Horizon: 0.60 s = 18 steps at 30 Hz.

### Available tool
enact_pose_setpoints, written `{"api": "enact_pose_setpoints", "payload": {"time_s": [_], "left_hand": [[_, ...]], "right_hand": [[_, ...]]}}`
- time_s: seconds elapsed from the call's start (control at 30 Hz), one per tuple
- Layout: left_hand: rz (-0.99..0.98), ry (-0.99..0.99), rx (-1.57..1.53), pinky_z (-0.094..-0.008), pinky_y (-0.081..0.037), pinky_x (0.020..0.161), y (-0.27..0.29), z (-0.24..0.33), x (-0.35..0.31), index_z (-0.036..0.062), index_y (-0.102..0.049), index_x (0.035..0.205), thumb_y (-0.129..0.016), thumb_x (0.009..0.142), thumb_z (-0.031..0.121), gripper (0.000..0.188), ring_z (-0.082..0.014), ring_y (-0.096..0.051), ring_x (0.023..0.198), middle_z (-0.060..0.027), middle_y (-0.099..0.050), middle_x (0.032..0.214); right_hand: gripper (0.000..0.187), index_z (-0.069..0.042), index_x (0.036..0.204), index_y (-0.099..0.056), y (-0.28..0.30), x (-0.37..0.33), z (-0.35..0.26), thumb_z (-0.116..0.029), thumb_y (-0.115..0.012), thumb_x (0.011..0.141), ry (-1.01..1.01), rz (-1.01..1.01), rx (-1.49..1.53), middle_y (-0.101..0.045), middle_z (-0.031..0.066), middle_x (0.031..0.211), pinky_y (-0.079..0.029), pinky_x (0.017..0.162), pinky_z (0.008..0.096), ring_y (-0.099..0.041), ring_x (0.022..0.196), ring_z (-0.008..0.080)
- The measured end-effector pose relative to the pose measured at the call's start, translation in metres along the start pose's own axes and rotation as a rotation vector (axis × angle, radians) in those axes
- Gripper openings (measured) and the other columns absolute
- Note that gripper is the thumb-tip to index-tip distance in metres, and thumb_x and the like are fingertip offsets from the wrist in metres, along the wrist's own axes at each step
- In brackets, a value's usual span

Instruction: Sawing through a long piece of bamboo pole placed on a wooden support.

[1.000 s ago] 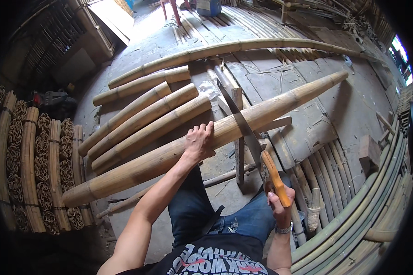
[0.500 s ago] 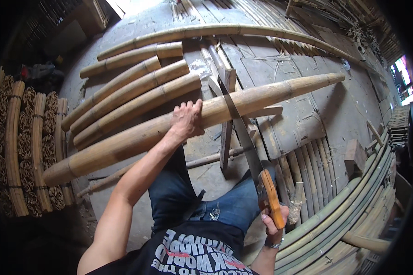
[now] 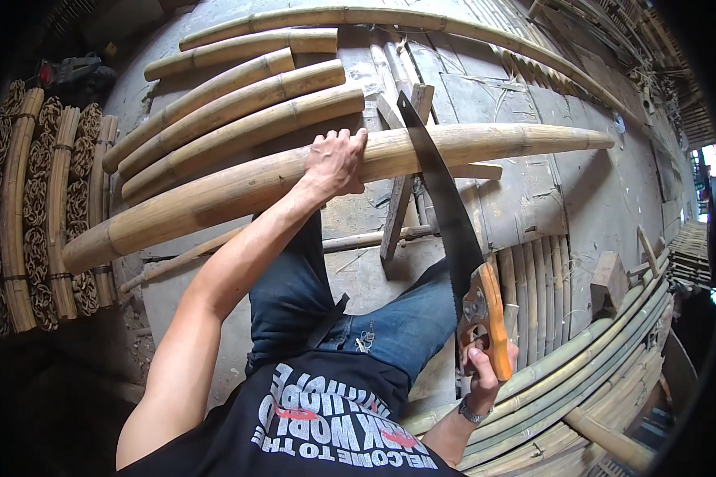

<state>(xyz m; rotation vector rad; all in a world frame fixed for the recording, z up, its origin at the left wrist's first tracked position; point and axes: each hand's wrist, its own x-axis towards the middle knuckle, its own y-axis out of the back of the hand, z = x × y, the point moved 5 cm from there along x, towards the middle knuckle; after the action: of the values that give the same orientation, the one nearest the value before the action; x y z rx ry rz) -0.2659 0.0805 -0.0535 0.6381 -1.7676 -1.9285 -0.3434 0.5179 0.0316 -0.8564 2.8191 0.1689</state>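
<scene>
A thick tan bamboo pole (image 3: 231,193) lies slantwise in front of me, resting on a wooden sawing stand (image 3: 398,215). My left hand (image 3: 336,161) grips the pole just left of the stand, fingers wrapped over its top. My right hand (image 3: 485,367) is closed round the orange-brown wooden handle of a handsaw (image 3: 445,203). Its dark blade crosses the pole a little right of my left hand, with the tip beyond the far side. From this angle I cannot tell how deep the teeth sit in the bamboo.
Several shorter bamboo lengths (image 3: 247,135) lie beyond the pole, with a long curved pole (image 3: 390,16) farther back. Tied bundles (image 3: 20,215) stand at left. Green bamboo poles (image 3: 573,370) and a wooden block (image 3: 608,285) are at right. Bamboo slats (image 3: 537,294) lie beyond my knee.
The whole view has shifted, so the pole and floor sit higher in the picture. The saw's blade shows broader, its handle turned slightly. My left hand keeps its place on the pole.
</scene>
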Motion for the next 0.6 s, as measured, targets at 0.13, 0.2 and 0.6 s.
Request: {"api": "enact_pose_setpoints", "payload": {"time_s": [0.13, 0.2, 0.6], "left_hand": [[-0.009, -0.008, -0.012, -0.0458, -0.056, 0.088, 0.005, 0.002, -0.001, 0.0096, -0.051, 0.141, -0.100, 0.053, 0.040, 0.105, -0.0331, -0.069, 0.105, -0.0156, -0.068, 0.111], [-0.024, -0.004, -0.005, -0.0456, -0.056, 0.088, 0.005, 0.002, 0.000, 0.0091, -0.051, 0.142, -0.099, 0.053, 0.039, 0.105, -0.0332, -0.069, 0.105, -0.0160, -0.068, 0.111], [0.036, 0.025, 0.045, -0.0480, -0.055, 0.089, 0.003, 0.008, 0.004, 0.0088, -0.051, 0.137, -0.101, 0.052, 0.036, 0.103, -0.0357, -0.068, 0.105, -0.0173, -0.068, 0.113]], "right_hand": [[0.032, 0.008, 0.106, -0.058, -0.006, 0.004, -0.024, -0.003, -0.067, 0.077, 0.064, -0.139, -0.194, -0.059, 0.0075, 0.072, -0.045, 0.056, 0.0256, -0.053, 0.057, 0.0130], [0.029, 0.006, 0.103, -0.056, -0.016, 0.008, -0.037, -0.001, -0.066, 0.077, 0.032, 0.099, -0.101, -0.058, 0.0067, 0.072, -0.044, 0.055, 0.0256, -0.052, 0.056, 0.0118], [0.009, -0.002, 0.078, -0.061, -0.032, 0.065, -0.023, -0.002, -0.069, 0.079, 0.007, -0.113, 0.107, -0.053, -0.0004, 0.061, -0.039, 0.048, 0.0248, -0.051, 0.052, 0.0096]]}}
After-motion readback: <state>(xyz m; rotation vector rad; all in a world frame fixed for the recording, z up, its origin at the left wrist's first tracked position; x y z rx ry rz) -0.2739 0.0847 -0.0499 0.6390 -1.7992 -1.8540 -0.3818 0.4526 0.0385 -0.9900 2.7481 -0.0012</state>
